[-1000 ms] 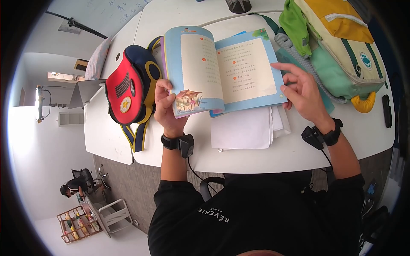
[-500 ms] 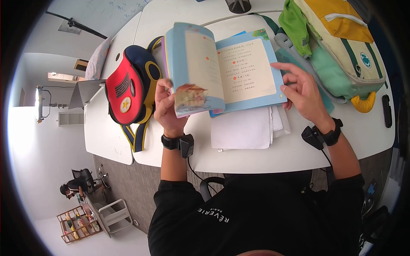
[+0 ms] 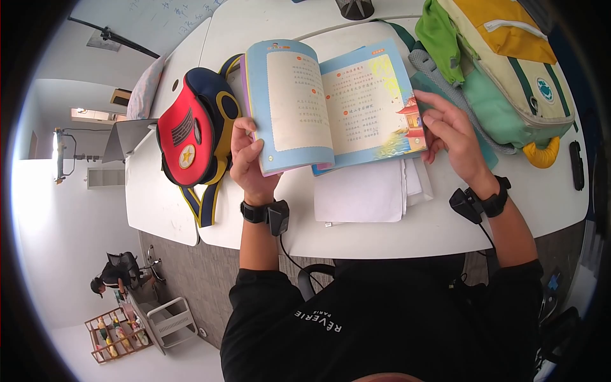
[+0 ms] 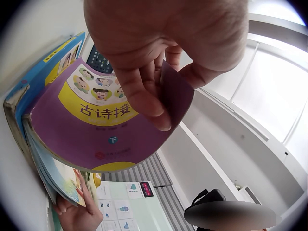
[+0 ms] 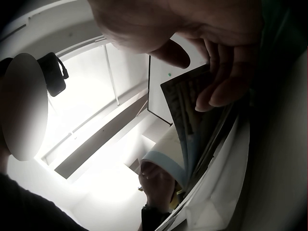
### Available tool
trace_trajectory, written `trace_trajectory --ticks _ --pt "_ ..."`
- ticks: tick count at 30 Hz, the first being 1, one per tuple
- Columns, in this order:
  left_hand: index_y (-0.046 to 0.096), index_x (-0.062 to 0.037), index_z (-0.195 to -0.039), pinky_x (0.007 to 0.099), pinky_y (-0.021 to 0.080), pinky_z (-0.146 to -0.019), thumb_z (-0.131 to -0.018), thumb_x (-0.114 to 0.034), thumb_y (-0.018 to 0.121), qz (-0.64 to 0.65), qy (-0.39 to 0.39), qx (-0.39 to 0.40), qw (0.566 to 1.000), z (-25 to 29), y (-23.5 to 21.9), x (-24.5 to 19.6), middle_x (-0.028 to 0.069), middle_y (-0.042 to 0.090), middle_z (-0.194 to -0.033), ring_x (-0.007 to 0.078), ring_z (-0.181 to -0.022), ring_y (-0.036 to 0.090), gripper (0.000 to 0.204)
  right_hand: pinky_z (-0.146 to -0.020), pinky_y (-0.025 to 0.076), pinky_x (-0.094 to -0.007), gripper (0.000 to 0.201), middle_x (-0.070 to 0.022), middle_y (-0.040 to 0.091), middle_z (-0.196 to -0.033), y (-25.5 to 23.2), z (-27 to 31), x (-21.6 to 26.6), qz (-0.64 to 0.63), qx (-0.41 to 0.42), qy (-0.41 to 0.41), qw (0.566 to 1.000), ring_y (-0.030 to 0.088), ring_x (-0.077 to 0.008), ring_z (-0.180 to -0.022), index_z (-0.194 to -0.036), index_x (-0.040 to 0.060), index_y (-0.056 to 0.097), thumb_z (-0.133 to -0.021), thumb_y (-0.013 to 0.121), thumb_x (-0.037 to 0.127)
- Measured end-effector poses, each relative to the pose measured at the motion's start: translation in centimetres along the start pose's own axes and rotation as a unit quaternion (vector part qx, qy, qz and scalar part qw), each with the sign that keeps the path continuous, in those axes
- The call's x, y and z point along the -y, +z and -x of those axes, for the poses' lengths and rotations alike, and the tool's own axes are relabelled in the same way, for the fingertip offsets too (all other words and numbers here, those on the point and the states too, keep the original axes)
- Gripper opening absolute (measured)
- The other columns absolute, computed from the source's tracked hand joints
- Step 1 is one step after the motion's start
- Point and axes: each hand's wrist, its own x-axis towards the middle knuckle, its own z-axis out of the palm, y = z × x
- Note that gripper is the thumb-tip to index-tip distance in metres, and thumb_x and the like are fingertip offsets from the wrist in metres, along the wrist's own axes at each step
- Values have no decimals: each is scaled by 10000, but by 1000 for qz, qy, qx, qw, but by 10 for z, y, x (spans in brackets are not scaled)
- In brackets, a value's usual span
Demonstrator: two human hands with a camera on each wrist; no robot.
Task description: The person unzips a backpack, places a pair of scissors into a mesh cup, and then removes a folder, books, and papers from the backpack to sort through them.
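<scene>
An open book (image 3: 299, 95) with blue-bordered text pages is held up in both hands. My left hand (image 3: 250, 162) grips its left side, thumb on the near face and fingers curled round the purple cover (image 4: 91, 130). My right hand (image 3: 455, 137) holds the right edge, beside a page with a red pagoda picture (image 3: 412, 121). In the right wrist view, the right hand's fingertips (image 5: 207, 103) overlap the page corner, while its thumb (image 5: 175, 54) stands a little apart. White papers (image 3: 359, 197) lie beneath the book.
A red and navy school bag (image 3: 184, 137) sits left of the book. A green, cream and yellow backpack (image 3: 522, 76) lies to the right, with a black pen-like object (image 3: 576, 165) near the table's right edge. A black mesh cup (image 3: 355, 9) stands at the back.
A page has turned over from the left side to the right. The house picture at lower left is gone, and a pagoda page now shows on the right. Both hands stay in place.
</scene>
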Motion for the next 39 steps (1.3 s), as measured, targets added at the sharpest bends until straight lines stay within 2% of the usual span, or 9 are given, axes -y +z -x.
trace_trajectory --ticks 1,3,4,6,9,15,21,31,39 --pt "445 -88 -1071 327 589 -690 -811 -105 553 0 0 0 1000 0 4 0 204 596 -1105 302 -928 674 282 -497 476 -223 479 -68 635 -840 1 0 0 -8 0 -5 1000 585 -95 -576 -1407 -4 454 -938 509 76" --pt "443 -88 -1069 285 561 -566 -817 -107 549 -13 19 -67 997 0 15 2 210 600 -1085 271 -812 680 274 -497 478 -222 498 -66 633 -841 2 1 0 11 1 -15 1000 586 -92 -581 -1420 4 442 -931 510 60" --pt "443 -88 -1069 285 561 -566 -817 -107 549 -13 20 -68 997 0 12 2 210 600 -1085 271 -812 680 274 -498 480 -220 519 -65 632 -842 2 1 0 29 2 -25 999 587 -88 -586 -1434 12 429 -923 511 44" --pt "440 -87 -1069 246 494 -441 -825 -106 545 -5 6 -13 1000 0 6 0 223 610 -1056 228 -649 654 266 -499 483 -219 533 -64 632 -846 5 2 0 39 -3 -28 999 588 -84 -589 -1439 16 426 -913 511 23" --pt "438 -85 -1072 234 455 -390 -831 -104 540 -11 6 -10 1000 -1 6 -1 235 619 -1032 204 -555 621 262 -504 490 -214 552 -63 632 -855 6 2 2 56 -5 -30 998 590 -76 -596 -1442 20 426 -897 506 -15" --pt "438 -81 -1076 232 440 -369 -833 -104 536 -9 9 -34 999 0 10 0 241 625 -1014 196 -509 601 263 -518 506 -215 522 -64 635 -865 3 0 1 90 4 -24 996 591 -76 -599 -1414 -2 460 -893 489 -23" --pt "440 -75 -1077 239 434 -350 -837 -103 528 -7 4 -20 1000 0 7 0 254 622 -1021 198 -477 585 257 -523 513 -224 509 -80 650 -892 3 0 1 88 -2 -18 996 596 -84 -596 -1406 -32 464 -899 493 0" --pt "445 -76 -1080 244 437 -351 -837 -95 529 3 8 -34 999 0 9 1 247 619 -1028 206 -494 593 258 -520 513 -226 520 -91 654 -903 2 0 0 85 -1 -17 996 602 -90 -597 -1414 -32 455 -897 497 2" --pt "444 -78 -1076 250 437 -351 -841 -88 527 17 -3 -14 1000 0 5 0 242 619 -1029 216 -514 604 250 -523 513 -227 529 -102 667 -915 3 1 2 82 -1 -17 996 610 -93 -611 -1418 -28 448 -893 497 5"
